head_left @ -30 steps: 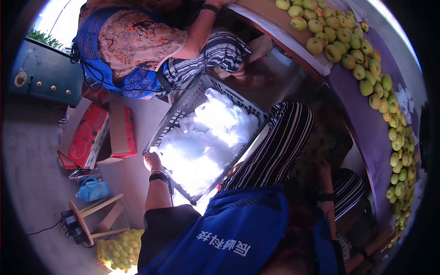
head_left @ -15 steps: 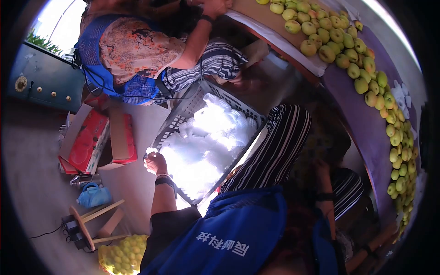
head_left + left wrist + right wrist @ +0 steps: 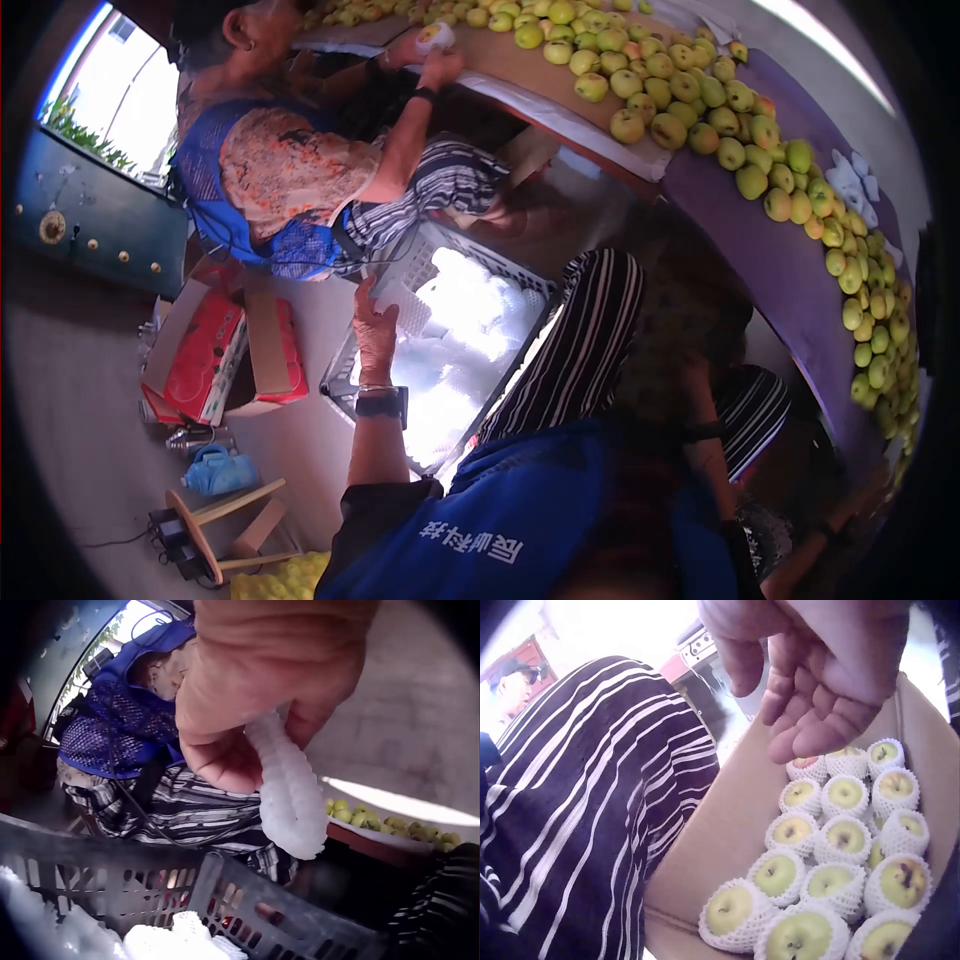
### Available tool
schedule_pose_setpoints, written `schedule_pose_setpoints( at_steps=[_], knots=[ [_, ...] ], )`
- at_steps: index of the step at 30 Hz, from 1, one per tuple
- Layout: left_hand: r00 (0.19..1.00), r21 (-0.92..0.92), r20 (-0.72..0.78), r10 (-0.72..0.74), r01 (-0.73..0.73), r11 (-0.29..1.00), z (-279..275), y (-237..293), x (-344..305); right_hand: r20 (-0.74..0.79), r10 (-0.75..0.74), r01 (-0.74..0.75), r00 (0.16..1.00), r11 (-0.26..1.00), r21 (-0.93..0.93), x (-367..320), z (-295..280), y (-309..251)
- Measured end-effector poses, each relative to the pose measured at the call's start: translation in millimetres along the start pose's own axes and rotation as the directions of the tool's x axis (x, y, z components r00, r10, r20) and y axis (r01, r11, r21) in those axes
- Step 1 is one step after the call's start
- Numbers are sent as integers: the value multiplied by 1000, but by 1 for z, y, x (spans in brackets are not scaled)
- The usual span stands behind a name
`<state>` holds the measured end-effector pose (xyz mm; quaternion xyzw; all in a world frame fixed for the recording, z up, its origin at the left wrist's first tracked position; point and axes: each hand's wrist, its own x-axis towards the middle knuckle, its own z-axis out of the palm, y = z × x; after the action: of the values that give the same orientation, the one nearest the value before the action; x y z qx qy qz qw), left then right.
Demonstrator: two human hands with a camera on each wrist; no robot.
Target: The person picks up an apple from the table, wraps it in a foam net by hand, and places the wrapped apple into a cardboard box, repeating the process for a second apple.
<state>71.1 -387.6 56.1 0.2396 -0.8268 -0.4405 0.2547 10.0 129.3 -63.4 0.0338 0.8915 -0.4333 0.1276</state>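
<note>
My left hand point(image 3: 262, 682) pinches a white foam net sleeve point(image 3: 289, 795) between thumb and fingers, above the rim of a grey plastic crate point(image 3: 247, 900). In the head view that hand point(image 3: 376, 335) is raised over the crate's left part, beside a heap of white foam nets point(image 3: 465, 310). My right hand point(image 3: 817, 675) hangs over a cardboard box point(image 3: 739, 802), its fingers loosely bent and holding nothing. Inside the box, rows of apples point(image 3: 846, 834) sit in white foam nets. The right hand is dim in the head view.
A person in a blue vest point(image 3: 290, 180) sits beyond the crate, holding a netted fruit. Many loose apples point(image 3: 700, 110) lie along the table point(image 3: 730, 230) at the right. Red boxes point(image 3: 195, 350), a blue jug point(image 3: 218, 470) and a wooden stool point(image 3: 200, 535) are at the left.
My left hand has left the crate's near-left corner and moved up over its left side. The seated person's hands have come further into view with a netted fruit.
</note>
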Motion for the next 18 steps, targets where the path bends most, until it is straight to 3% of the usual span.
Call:
schedule_pose_setpoints(
  at_steps=[1, 2, 4, 6, 8, 9, 10, 11, 12, 14, 16, 18],
  knots=[
    [999, -31, 41, 29, -28, 999, 20, 26, 4, -18, 42, -40, 999, 994, 101, -7, -6, -28],
    [987, -241, 162, -12, 51, 969, 39, 60, 5, -38, 83, -74, 996, 976, 207, -15, -11, -55],
    [938, -580, 346, 34, 185, 794, 83, 116, -1, -54, -25, 42, 998, 937, 346, -12, -9, -41],
    [833, -612, 532, 150, 256, 748, 122, 152, -15, 41, 50, -65, 998, 779, 623, -21, -19, -61],
    [728, -567, 663, 174, 336, 752, 158, 182, -36, 94, -11, -75, 996, 511, 856, -26, -28, -66],
    [679, -544, 714, 172, 382, 748, 179, 189, -48, 49, 28, -56, 998, 509, 859, -30, -33, -69],
    [628, -515, 760, 167, 425, 745, 199, 194, -62, 42, -5, -37, 999, 377, 925, -34, -37, -71],
    [627, -522, 766, 143, 477, 707, 218, 201, -82, 31, -46, -19, 998, 238, 971, -37, -41, -72],
    [615, -475, 772, 159, 393, 787, 237, 194, -95, 2, -18, 2, 1000, 237, 971, -39, -42, -70],
    [557, -384, 828, 66, 477, 790, 266, 192, -125, -70, -100, 86, 993, 171, 981, -42, -43, -66],
    [512, -347, 859, 29, 538, 769, 293, 175, -148, -70, -10, 70, 998, 203, 977, -46, -45, -68],
    [411, -250, 910, -61, 659, 709, 305, 164, -163, -83, 42, 46, 996, 556, 830, -44, -40, -59]
  ],
)
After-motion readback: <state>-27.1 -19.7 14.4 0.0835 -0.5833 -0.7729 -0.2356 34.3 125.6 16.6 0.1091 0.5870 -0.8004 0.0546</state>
